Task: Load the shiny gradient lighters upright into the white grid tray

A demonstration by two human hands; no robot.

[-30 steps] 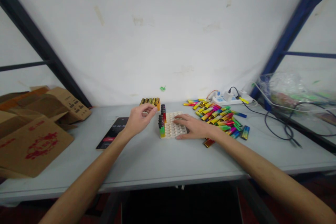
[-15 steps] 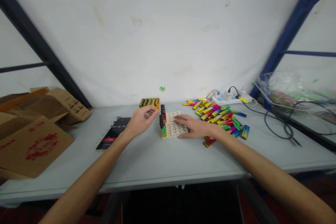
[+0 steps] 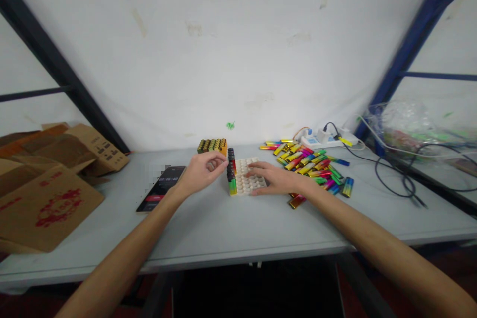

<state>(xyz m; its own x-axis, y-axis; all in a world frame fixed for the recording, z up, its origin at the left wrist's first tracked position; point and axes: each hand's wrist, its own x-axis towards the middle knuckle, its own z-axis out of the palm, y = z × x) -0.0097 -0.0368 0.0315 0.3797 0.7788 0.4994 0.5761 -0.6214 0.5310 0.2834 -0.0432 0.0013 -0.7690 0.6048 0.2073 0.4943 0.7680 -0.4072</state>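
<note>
A white tray point(image 3: 243, 164) with rows of round holes lies on the table between my hands. Along its left edge stands a row of upright black-topped pieces point(image 3: 230, 171), the nearest with a shiny green-yellow body. My left hand point(image 3: 204, 171) is at that row, thumb and forefinger pinched by the black tops; anything between the fingertips is too small to make out. My right hand point(image 3: 272, 178) rests over the tray's right side, fingers spread and touching it. Right of the tray lies a loose pile of shiny multicoloured pieces point(image 3: 311, 163), partly behind my right hand.
An orange box point(image 3: 222, 146) of upright dark, gold-topped pieces stands behind my left hand. A phone point(image 3: 164, 186) lies at left, beside cardboard boxes point(image 3: 63, 203). A power strip point(image 3: 316, 141) and black cables point(image 3: 404, 184) lie at right.
My left hand has shifted slightly right, its fingertips now right against the black-topped row. My right hand stays on the tray almost unmoved.
</note>
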